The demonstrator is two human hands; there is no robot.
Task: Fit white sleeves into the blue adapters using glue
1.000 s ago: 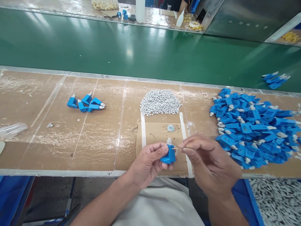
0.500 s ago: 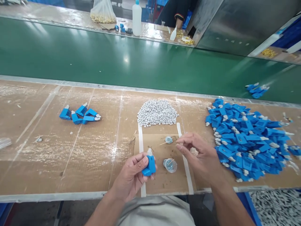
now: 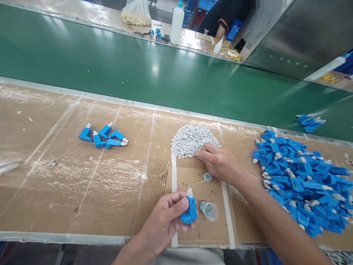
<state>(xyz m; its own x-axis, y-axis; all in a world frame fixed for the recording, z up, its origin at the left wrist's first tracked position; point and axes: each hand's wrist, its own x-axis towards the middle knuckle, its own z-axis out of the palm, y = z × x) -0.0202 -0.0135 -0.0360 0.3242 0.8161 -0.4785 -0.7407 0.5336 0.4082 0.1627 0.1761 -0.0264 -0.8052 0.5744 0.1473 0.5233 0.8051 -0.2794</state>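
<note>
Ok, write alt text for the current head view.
The left hand holds a blue part with a whitish tip; the right hand is at a pile of small whitish pieces. More blue parts lie heaped rightward.

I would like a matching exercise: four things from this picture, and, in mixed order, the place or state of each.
1. Left hand
2. Right hand
3. Clear plastic cup
4. Small group of blue parts

A. At the near edge of the grey pile
B. On the table, left of that pile
C. Gripping one blue part
D. Between the white tape strips

Pairs: 1-C, 2-A, 3-D, 4-B
</note>
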